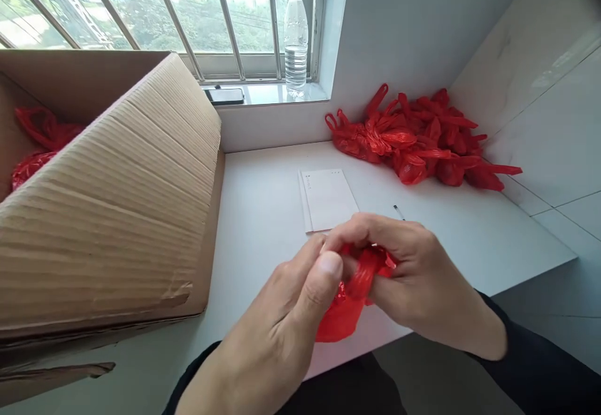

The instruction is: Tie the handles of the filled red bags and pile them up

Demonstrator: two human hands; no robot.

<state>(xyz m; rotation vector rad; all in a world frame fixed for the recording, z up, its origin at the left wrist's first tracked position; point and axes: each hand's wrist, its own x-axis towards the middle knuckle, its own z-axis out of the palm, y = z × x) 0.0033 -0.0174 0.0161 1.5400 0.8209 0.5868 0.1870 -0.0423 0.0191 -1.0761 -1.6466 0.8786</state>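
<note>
Between my two hands, over the front edge of the white table (263, 199), is a red plastic bag (342, 321). My left hand (293, 315) closes on the bag's left side, its thumb lying on top and its fingertips meeting those of the other hand. My right hand (408, 271) is curled around the twisted upper part of the bag, with a loop of red plastic over its fingers. The lower part of the bag hangs beneath the hands. What is inside the bag I cannot make out.
A large cardboard box (117, 196) holding red bags (42, 130) stands at the left. Tied red bags (417, 136) are heaped against the back wall. A white notebook (328, 199) and a pen (399, 212) lie behind my hands. On the windowsill are a water bottle (295, 39) and a phone (225, 96).
</note>
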